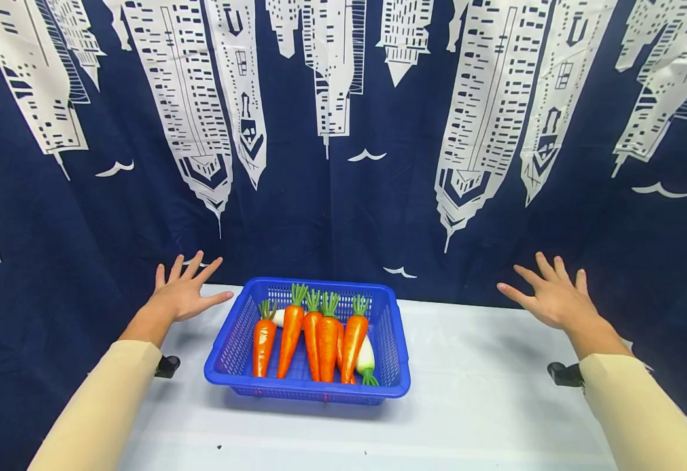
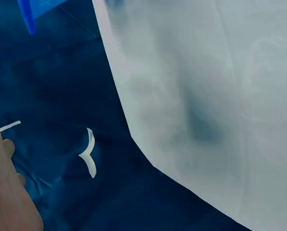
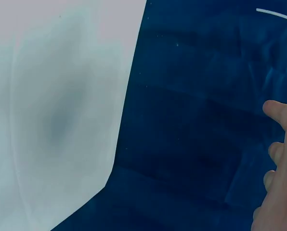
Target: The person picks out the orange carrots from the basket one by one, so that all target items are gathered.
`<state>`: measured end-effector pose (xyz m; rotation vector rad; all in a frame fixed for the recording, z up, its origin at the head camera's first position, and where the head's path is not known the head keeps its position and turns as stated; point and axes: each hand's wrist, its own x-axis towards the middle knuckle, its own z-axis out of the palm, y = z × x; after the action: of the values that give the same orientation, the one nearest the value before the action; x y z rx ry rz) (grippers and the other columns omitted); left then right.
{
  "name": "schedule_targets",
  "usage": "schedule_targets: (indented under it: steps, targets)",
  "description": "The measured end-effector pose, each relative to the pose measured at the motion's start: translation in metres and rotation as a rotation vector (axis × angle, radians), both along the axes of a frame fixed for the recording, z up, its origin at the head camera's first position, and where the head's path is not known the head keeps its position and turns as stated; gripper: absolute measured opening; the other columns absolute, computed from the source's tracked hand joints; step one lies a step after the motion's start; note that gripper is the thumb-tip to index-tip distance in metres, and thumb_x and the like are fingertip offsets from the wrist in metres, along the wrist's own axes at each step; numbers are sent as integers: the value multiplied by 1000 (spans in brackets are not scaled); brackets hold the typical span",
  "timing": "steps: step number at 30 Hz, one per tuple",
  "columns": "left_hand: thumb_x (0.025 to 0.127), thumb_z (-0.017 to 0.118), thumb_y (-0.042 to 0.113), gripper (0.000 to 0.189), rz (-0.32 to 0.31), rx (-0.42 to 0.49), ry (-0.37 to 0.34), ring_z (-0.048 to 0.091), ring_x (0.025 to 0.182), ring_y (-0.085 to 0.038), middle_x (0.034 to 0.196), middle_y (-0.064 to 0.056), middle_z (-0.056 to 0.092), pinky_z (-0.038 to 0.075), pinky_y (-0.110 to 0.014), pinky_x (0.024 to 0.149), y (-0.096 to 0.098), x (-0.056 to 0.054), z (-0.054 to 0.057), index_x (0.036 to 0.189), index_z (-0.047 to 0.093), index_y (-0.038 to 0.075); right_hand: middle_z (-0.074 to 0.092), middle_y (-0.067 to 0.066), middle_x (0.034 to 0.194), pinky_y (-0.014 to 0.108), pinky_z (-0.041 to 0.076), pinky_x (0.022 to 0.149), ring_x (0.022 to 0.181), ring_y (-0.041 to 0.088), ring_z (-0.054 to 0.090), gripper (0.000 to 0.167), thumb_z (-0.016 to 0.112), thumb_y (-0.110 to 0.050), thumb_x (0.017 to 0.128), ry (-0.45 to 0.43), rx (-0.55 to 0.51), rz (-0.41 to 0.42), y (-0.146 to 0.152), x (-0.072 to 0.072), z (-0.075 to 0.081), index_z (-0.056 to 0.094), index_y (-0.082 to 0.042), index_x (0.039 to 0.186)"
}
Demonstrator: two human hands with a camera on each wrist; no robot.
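Note:
A blue plastic basket [image 1: 395, 327] with perforated walls sits on the white table, left of the middle in the head view. Inside lie several orange carrots [image 1: 328, 347] with green stem ends toward the back. Partly under them are white radishes [image 1: 365, 356], one with its green top toward the front. My left hand [image 1: 183, 293] hovers left of the basket, fingers straight and spread, holding nothing. Far to the basket's right, my right hand [image 1: 555, 297] is held up the same way, fingers spread. Each wrist view catches only part of its hand at the outer edge.
The white table [image 1: 461, 405] ends at the back against a dark blue curtain [image 1: 379, 209] printed with upside-down white buildings and birds. A black wrist device [image 1: 167, 366] shows under the left sleeve, another device [image 1: 564, 374] at the right one.

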<state>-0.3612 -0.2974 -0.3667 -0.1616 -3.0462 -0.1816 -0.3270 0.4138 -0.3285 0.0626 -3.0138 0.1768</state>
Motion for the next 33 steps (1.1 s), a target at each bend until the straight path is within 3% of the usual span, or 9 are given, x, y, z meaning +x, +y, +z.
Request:
schedule_targets:
  steps: [8,20,33]
  targets:
    - [88,39,86,101,-17,-12,8,-4,153,-57,171,-23,1,-13,-77,118,8,4,0,165,15,25,-4,32,167,80,-16,112,150,60,-10,95,35,-78,96,22,2,41,-16,4,-6,30,-8,159]
    - [87,42,86,101,-61,-18,55,1,154,-56,172,-22,6,-12,-77,118,18,12,-10,164,20,26,4,26,170,78,-7,118,155,54,-2,88,42,-76,96,83,-29,130,-55,12,-21,36,-15,159]
    - [91,56,71,92,-137,80,134,9,153,-57,171,-22,13,-2,-79,119,26,32,-15,163,26,24,17,21,170,75,10,122,156,50,12,77,52,-66,97,164,-88,254,-102,26,-34,44,-17,156]
